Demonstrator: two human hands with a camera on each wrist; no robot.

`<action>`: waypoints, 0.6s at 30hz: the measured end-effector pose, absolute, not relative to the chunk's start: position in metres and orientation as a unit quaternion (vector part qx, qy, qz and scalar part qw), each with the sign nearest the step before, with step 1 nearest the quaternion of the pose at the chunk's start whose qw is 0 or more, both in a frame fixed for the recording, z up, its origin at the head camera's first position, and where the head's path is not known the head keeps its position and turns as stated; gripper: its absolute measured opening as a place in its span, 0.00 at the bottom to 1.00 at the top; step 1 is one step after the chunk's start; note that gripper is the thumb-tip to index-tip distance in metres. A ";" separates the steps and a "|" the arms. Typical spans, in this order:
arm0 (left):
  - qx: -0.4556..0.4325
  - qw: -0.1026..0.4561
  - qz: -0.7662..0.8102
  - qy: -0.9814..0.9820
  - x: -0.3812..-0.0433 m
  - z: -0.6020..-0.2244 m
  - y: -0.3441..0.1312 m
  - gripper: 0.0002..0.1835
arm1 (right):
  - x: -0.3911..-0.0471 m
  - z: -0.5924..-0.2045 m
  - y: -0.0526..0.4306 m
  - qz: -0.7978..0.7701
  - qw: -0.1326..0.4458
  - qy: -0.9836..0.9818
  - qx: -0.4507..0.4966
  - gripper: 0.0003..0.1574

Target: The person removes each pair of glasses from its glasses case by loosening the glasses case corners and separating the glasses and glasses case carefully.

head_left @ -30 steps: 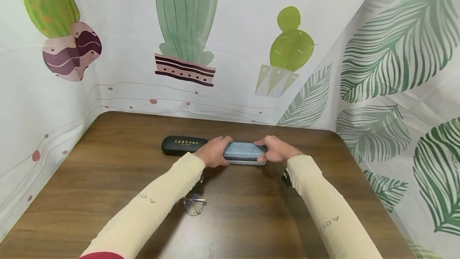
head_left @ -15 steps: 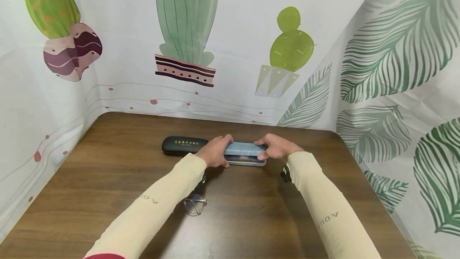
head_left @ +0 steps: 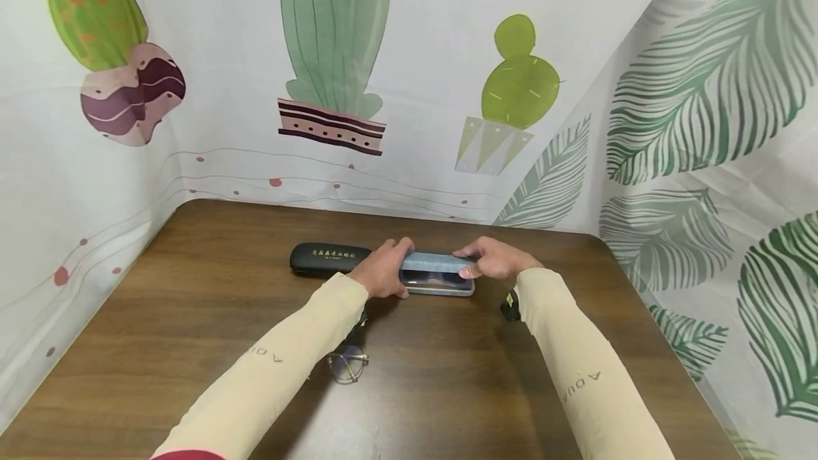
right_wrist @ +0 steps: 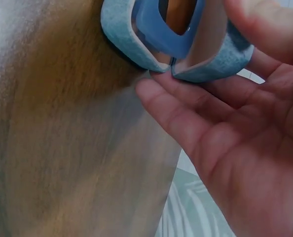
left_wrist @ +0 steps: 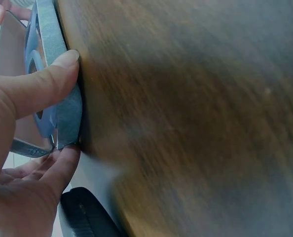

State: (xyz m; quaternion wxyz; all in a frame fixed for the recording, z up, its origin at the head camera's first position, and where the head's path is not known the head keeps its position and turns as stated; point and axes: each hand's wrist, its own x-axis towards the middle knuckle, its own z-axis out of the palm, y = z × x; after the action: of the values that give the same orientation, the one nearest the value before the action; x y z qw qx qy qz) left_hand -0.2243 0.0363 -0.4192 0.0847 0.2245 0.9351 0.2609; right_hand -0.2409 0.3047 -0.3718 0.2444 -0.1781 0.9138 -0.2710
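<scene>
A light blue glasses case (head_left: pixel 437 261) lies toward the back of the table with its lid raised partway. Inside it sit sunglasses with a blue frame (right_wrist: pixel 149 29), dark-lensed in the head view. My left hand (head_left: pixel 382 270) grips the case's left end. In the left wrist view its thumb lies on the front wall of the base (left_wrist: pixel 70 113), with fingers behind the end. At the other end my right hand (head_left: pixel 500 261) pinches the lid between thumb and fingers; the right wrist view shows its fingers at the hinge side.
A black glasses case (head_left: pixel 326 256) with gold lettering lies left of the blue one, close behind my left hand. Thin round-rimmed eyeglasses (head_left: pixel 347 365) rest nearer me, beside the left forearm. A printed cloth (head_left: pixel 422 91) hangs behind the wooden table (head_left: pixel 447 389).
The lid of the blue glasses case has risen from nearly closed, and the sunglasses inside have come into view. Both hands have stayed at the case's ends.
</scene>
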 end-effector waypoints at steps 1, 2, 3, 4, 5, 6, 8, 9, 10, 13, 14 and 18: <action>0.224 0.085 0.260 0.935 -0.224 -0.419 0.037 0.47 | -0.241 -0.372 0.306 -0.286 0.250 0.909 -0.171 0.36; 0.224 0.085 0.258 0.936 -0.225 -0.419 0.037 0.48 | -0.241 -0.373 0.306 -0.304 0.256 0.904 -0.159 0.35; 0.223 0.086 0.257 0.936 -0.225 -0.419 0.037 0.49 | -0.240 -0.373 0.307 -0.321 0.263 0.897 -0.149 0.34; 0.221 0.087 0.256 0.937 -0.225 -0.420 0.037 0.50 | -0.240 -0.374 0.308 -0.338 0.270 0.891 -0.138 0.33; 0.218 0.089 0.256 0.938 -0.225 -0.419 0.037 0.51 | -0.240 -0.374 0.308 -0.353 0.276 0.884 -0.131 0.32; 0.216 0.090 0.257 0.938 -0.225 -0.419 0.038 0.52 | -0.240 -0.375 0.309 -0.371 0.281 0.877 -0.118 0.31; 0.211 0.093 0.261 0.937 -0.225 -0.419 0.038 0.54 | -0.241 -0.375 0.310 -0.387 0.282 0.871 -0.109 0.30; 0.210 0.093 0.264 0.937 -0.225 -0.419 0.038 0.55 | -0.241 -0.375 0.310 -0.392 0.281 0.869 -0.109 0.31; 0.208 0.093 0.266 0.937 -0.226 -0.419 0.038 0.56 | -0.241 -0.375 0.310 -0.396 0.278 0.868 -0.109 0.30; 0.207 0.090 0.269 0.936 -0.227 -0.419 0.038 0.58 | -0.241 -0.375 0.310 -0.408 0.269 0.866 -0.104 0.30; 0.207 0.089 0.268 0.937 -0.227 -0.419 0.038 0.58 | -0.241 -0.375 0.310 -0.412 0.268 0.865 -0.101 0.30; 0.211 0.087 0.256 0.939 -0.228 -0.420 0.037 0.55 | -0.240 -0.379 0.307 -0.429 0.262 0.860 -0.086 0.31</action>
State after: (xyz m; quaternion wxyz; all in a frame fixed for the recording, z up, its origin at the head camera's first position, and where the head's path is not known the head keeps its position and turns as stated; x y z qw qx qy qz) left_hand -0.2282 0.0369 -0.4198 0.0865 0.2113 0.9393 0.2562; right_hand -0.2402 0.3072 -0.3787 0.2620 -0.0862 0.8600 -0.4293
